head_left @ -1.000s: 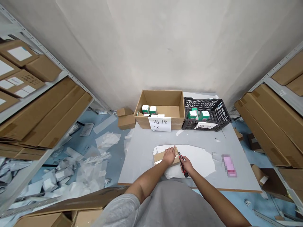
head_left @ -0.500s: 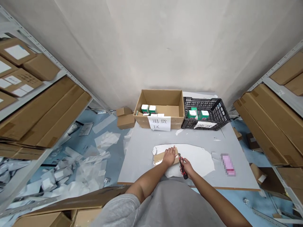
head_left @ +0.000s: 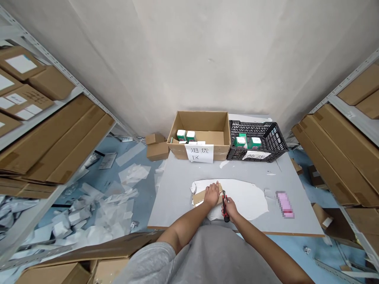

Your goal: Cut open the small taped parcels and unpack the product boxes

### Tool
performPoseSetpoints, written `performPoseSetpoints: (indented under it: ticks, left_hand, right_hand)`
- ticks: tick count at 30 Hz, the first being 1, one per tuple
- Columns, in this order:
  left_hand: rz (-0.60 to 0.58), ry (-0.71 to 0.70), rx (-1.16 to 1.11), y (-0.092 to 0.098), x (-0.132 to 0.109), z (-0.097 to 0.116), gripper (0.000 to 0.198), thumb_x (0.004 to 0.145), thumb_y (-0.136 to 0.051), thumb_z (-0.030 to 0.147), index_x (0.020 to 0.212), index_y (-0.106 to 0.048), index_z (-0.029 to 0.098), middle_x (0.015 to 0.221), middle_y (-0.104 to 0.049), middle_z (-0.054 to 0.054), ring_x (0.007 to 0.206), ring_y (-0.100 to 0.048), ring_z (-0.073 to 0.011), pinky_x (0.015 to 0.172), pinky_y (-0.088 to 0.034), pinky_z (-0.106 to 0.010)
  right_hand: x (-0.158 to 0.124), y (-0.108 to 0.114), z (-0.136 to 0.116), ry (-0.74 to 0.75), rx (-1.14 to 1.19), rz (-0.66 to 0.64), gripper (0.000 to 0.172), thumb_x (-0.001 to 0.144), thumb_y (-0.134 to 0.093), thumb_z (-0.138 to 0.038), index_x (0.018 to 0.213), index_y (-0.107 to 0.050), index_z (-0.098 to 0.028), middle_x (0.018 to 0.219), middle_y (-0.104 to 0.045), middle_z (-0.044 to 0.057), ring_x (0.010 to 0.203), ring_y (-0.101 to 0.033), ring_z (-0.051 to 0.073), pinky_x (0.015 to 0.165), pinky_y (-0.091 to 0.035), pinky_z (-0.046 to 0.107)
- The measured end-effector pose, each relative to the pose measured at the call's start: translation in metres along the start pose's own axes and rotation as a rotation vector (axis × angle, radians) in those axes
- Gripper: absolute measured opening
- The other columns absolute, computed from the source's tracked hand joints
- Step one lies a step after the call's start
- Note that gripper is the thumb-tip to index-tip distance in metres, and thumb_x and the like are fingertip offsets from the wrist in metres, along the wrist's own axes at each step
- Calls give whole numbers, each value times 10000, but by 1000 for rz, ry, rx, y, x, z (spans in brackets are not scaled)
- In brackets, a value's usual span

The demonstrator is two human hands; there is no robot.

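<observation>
A small flat cardboard box (head_left: 199, 198) lies on a torn sheet of white paper (head_left: 245, 199) near the table's front. My left hand (head_left: 212, 195) lies across the top of the box, gripping it with its fingers over the far edge; the palm hides the middle. In my right hand (head_left: 230, 208) is a red and black utility knife (head_left: 226, 215), held upright with its head at the right end of the box. The blade is too small to make out.
On the grey table (head_left: 174, 189), a labelled carton (head_left: 219, 154) and a black plastic crate (head_left: 275, 150) stand at the back, both holding green-and-white boxes. A blurred pink item (head_left: 285, 205) lies at right. Shelves with cartons (head_left: 56, 146) flank both sides; paper scraps (head_left: 97, 221) cover the floor at left.
My right hand and the utility knife have shifted slightly left, and the knife's handle now points more directly towards me. The left hand and the box have barely moved.
</observation>
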State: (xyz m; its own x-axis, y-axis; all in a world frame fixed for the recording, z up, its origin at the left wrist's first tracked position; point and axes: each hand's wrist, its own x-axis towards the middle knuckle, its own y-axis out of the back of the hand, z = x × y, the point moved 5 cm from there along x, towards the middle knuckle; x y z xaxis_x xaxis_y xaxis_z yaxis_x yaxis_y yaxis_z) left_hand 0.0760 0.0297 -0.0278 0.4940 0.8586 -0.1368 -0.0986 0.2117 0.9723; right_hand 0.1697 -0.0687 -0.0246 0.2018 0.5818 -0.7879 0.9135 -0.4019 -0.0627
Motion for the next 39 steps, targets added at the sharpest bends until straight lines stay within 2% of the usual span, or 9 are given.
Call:
performPoseSetpoints:
  ticks: [8,13,21,29,34,36,39]
  left_hand:
    - [-57,40,-8,2,0,0,613,1107,-415,393,1672,-338,169,1368,-586,-185,1229,-547,-330,1036,-444,-459]
    - [-109,60,-28,5,1,0,604,1118,-402,394,1673,-337,166,1413,-583,-187,1287,-544,-329,1073,-441,-465]
    - [-120,-5,18,4,3,-3,588,1115,-419,364,1659,-356,148,1441,-589,-211,1295,-578,-335,1084,-459,-484]
    - [-188,-40,-22,9,19,-5,493,1122,-391,355,1561,-491,156,1462,-604,-201,1276,-631,-312,999,-527,-417]
    - [-246,-110,-16,23,21,-22,557,1116,-424,454,1601,-452,181,1422,-643,-179,1221,-663,-305,938,-535,-381]
    - [-216,-143,-23,28,14,-33,656,1082,-497,543,1632,-409,196,1379,-661,-172,1210,-662,-311,942,-525,-377]
    - [-129,-131,-18,27,-10,-51,789,1029,-560,639,1654,-366,198,1394,-645,-185,1229,-644,-325,1008,-498,-404]
  right_hand:
    - [8,-18,-5,85,-50,100,352,996,-501,-634,976,-450,-287,514,-496,-89,374,-534,162,380,-431,257]
    - [6,-20,3,90,-61,107,336,1014,-479,-622,987,-448,-289,524,-500,-82,387,-552,179,386,-444,277]
    - [7,-29,-3,94,-81,177,235,1034,-472,-520,1035,-487,-286,510,-507,-76,393,-558,190,401,-459,287]
    - [7,-19,-2,94,-50,116,186,1027,-479,-469,1027,-479,-283,505,-494,-86,365,-518,173,379,-425,272]
    - [7,-16,-9,79,-29,79,304,991,-542,-572,966,-447,-285,509,-505,-83,362,-517,165,373,-409,263]
    - [7,-13,-10,84,-35,61,357,966,-571,-615,956,-436,-285,502,-503,-87,354,-506,158,368,-403,257]
    - [4,0,-6,92,-66,49,439,917,-612,-684,948,-428,-287,508,-508,-93,351,-503,151,369,-396,249]
